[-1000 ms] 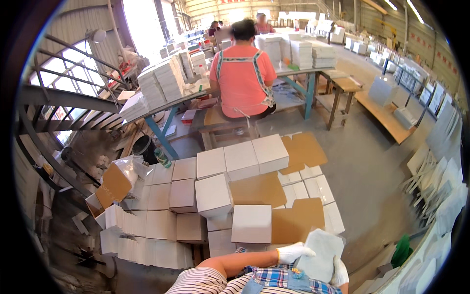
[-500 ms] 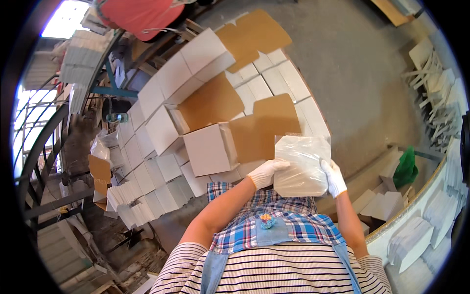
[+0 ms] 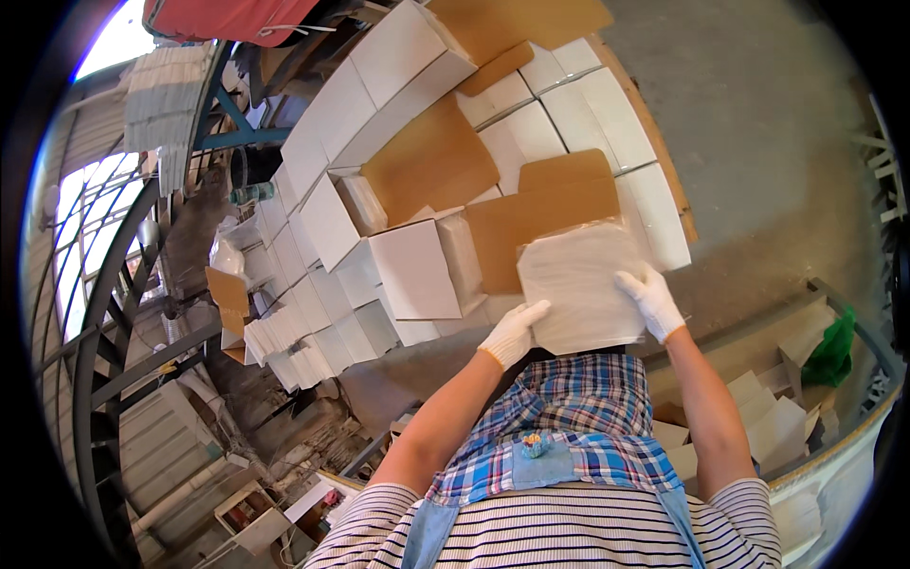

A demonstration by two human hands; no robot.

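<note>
Between my gloved hands is a flat, white, roughly square pack in clear plastic wrap [image 3: 583, 284], its corners cut off. My left hand [image 3: 514, 334] grips its lower left edge, thumb on top. On the right edge, my right hand [image 3: 652, 300] grips it the same way. Just beyond and left of the pack stands an open white carton [image 3: 414, 272] with a plastic-wrapped pack [image 3: 462, 259] inside and its brown flap [image 3: 507, 232] spread to the right. A second open carton [image 3: 327, 223] lies behind it, also holding a wrapped pack and showing a brown flap [image 3: 431, 161].
Rows of closed white boxes [image 3: 602, 114] cover the low platform, with a wooden edge [image 3: 654, 133] on its right. Grey floor [image 3: 749, 123] lies beyond. At the right is a bin of cardboard scraps [image 3: 773, 427] with a green bag [image 3: 830, 351]. A black metal railing [image 3: 95, 379] curves along the left.
My view has turned and my body is closer to the boxes. The wrapped pack has moved forward, off my lap and toward the open carton's flap, still in both hands.
</note>
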